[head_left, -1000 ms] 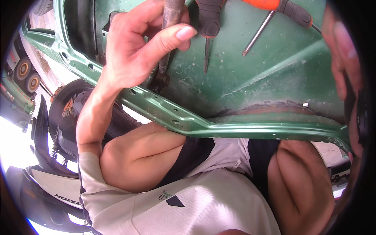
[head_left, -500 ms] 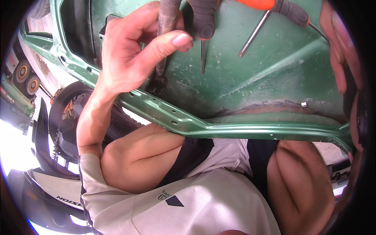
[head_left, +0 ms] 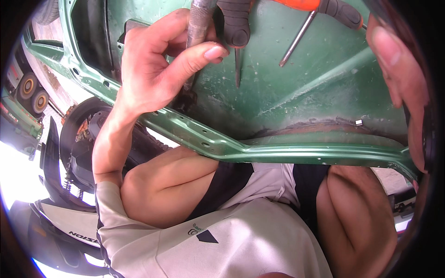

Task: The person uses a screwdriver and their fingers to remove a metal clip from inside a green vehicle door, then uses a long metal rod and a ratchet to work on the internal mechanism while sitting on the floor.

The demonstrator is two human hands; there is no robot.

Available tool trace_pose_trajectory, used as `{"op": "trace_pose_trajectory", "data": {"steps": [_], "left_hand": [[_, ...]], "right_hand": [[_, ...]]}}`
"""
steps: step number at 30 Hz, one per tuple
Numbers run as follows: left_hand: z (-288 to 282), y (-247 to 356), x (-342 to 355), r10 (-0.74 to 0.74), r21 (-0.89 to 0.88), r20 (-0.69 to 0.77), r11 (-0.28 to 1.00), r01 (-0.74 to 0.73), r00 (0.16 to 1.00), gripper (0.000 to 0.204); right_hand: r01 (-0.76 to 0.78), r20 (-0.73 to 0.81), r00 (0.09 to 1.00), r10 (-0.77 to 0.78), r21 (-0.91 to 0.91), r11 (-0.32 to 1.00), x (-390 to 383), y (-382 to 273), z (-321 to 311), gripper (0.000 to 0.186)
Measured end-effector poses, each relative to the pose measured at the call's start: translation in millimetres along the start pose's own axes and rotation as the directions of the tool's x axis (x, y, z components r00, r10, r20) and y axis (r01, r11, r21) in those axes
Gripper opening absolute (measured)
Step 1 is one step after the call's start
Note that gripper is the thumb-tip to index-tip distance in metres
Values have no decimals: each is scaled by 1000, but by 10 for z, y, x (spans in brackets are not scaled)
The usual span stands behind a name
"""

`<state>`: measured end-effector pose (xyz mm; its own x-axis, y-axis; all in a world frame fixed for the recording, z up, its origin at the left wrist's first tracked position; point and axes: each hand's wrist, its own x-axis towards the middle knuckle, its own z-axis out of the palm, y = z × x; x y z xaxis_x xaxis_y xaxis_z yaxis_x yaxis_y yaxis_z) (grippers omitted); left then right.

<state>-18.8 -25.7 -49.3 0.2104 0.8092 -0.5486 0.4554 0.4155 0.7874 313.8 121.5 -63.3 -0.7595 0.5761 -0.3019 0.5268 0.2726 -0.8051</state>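
Note:
My left hand (head_left: 153,65) is closed around a knurled metal rod, like a punch (head_left: 200,23), with thumb in front and fingers behind. The rod slants down, its lower end against a dark patch beside the raised edge of a green metal panel (head_left: 315,97). At the right rim, my right hand (head_left: 401,69) shows only in part, thumb and fingers bent; what lies in its grip is hidden. Close to my left thumb, a screwdriver (head_left: 235,28) with a dark grey and orange handle points toward me. Another metal shaft (head_left: 298,39) and a grey-orange handle (head_left: 342,13) lie farther right.
The panel's flanged green edge (head_left: 296,153) runs across just above my bent knees. A tiny pale piece (head_left: 359,123) lies near that edge. A motorcycle (head_left: 83,222) stands close at my left, and a wheeled vehicle (head_left: 33,95) is beyond it.
My right hand has shifted slightly inward at the right rim, and its thumb now shows more. My left hand still grips the punch in nearly the same place.

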Motion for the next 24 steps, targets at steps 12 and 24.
{"op": "trace_pose_trajectory", "data": {"steps": [12,24], "left_hand": [[30,-22,53,31,-5,2,999,-31,1000,13],[21,-10,23,30,50,2,998,-30,1000,14]], "right_hand": [[8,22,1000,-7,-43,999,-47,-25,-30,45],[7,-34,999,-9,-62,998,-35,13,-96,44]]}}
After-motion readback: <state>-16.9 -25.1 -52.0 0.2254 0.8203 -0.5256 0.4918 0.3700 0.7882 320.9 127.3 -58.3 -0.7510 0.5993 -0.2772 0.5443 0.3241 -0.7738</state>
